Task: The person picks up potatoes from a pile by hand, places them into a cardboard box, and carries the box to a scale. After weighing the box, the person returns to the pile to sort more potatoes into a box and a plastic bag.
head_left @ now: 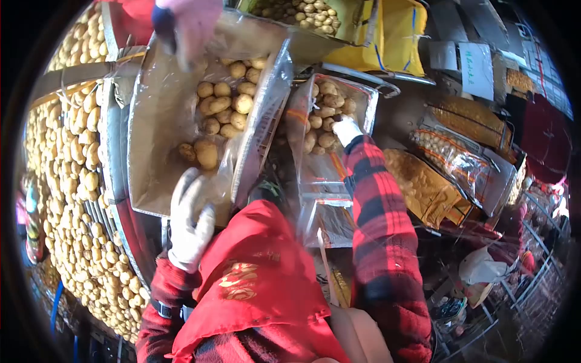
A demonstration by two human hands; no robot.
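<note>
My left hand (190,222), in a white glove, is over the near edge of a large plastic-lined cardboard box (148,145). Its fingers are spread and hold nothing. Inside that box lies a group of potatoes (221,104), with a larger potato (206,153) closest to my fingers. My right hand (347,129), also gloved, reaches into a smaller lined box (302,158) on the right. Its fingertips are among the potatoes (327,100) there, and I cannot make out whether they grip one.
Another person's blurred pink sleeve (195,21) reaches over the large box's far edge. Many potatoes (78,242) cover a sloping bed at left. A yellow lined crate (390,36) stands behind. Filled cardboard boxes (430,190) and metal bars (532,266) are at right.
</note>
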